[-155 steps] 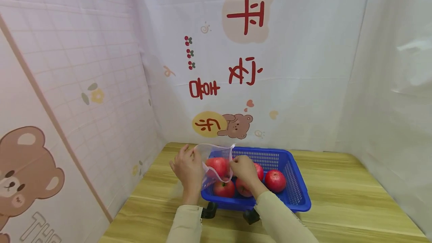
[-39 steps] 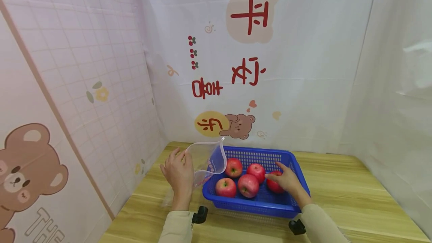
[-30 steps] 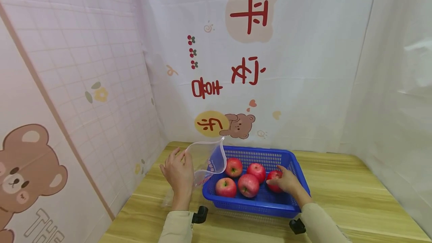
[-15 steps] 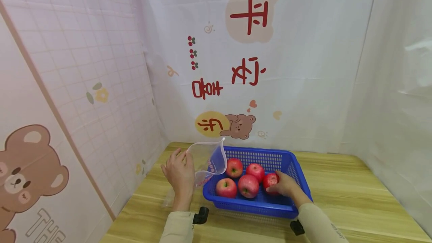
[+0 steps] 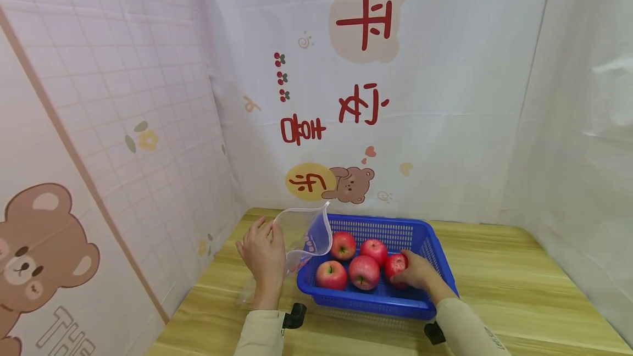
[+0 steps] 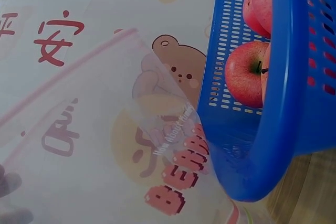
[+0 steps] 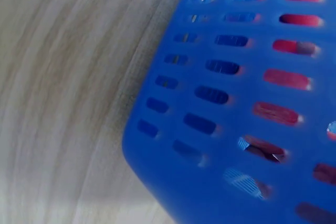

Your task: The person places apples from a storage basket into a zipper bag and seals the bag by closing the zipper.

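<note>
My left hand [image 5: 264,251] holds the rim of a clear zip bag [image 5: 301,229], whose mouth gapes toward the basket. In the left wrist view, fingertips [image 6: 9,182] show at the edge of the bag [image 6: 94,129], which bears pink lettering. Inside the blue plastic basket [image 5: 368,304], my right hand [image 5: 420,272] grips the rightmost red apple [image 5: 395,269], thumb in front and fingers behind. That apple sits on the basket floor beside the others. The right wrist view shows only the basket's slotted wall [image 7: 152,169]; the hand is hidden there.
Several more apples lie in the basket's left and middle, among them a front-left apple [image 5: 331,275] and a middle apple [image 5: 364,272]. The basket stands on a wood-grain table [image 5: 499,284]. A printed white cloth [image 5: 445,125] hangs behind, and more cloth flanks both sides.
My right hand let go of the bag's rim, went right to the rightmost apple, closed round it and shifted it slightly left. My left hand still holds the bag, nearly unmoved lately.
</note>
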A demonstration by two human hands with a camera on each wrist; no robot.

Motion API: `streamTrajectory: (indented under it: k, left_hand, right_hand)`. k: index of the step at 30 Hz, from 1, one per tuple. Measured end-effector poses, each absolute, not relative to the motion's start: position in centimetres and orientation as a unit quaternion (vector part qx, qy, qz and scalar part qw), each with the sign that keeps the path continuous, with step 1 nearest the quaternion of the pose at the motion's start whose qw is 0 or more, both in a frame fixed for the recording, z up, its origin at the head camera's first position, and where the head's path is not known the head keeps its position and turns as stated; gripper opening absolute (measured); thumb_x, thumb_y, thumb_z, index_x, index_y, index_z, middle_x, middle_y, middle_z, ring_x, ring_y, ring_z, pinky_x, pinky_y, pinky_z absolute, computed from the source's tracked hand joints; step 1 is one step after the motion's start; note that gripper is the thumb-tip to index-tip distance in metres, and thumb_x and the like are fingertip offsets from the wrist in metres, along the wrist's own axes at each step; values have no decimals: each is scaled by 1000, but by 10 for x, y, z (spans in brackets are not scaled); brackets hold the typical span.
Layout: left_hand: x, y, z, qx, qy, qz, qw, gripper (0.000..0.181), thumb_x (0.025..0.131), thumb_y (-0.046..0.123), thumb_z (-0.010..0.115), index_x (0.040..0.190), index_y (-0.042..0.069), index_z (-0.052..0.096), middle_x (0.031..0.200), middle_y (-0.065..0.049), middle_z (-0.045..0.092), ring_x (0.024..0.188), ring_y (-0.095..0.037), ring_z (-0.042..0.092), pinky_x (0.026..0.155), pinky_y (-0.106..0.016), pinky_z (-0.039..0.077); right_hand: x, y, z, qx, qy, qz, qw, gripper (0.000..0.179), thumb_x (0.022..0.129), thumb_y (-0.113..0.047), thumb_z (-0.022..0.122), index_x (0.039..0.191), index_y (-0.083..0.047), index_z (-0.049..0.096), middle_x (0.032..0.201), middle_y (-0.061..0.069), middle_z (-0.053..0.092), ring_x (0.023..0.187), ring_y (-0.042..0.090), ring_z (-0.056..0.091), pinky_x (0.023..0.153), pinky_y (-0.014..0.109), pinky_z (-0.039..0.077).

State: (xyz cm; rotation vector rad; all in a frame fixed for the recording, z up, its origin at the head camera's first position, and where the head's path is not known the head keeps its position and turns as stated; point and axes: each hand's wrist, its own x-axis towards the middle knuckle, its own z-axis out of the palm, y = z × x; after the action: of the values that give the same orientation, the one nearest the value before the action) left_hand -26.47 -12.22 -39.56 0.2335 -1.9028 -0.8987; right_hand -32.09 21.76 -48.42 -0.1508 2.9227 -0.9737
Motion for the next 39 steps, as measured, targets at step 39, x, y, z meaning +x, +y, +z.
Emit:
streamTrajectory:
  k: [39]
  left_hand:
    - [-265,-117,-396,94,-785,-378,482,24,93,21,66,91,1,79,113,-14,71,109,-42,62,106,-75,15]
  right_hand:
    - [-306,197,-446,3,914,-401,-68,75,85,-40,71,135,11,46,120,30,61,103,41,62,88,55,51]
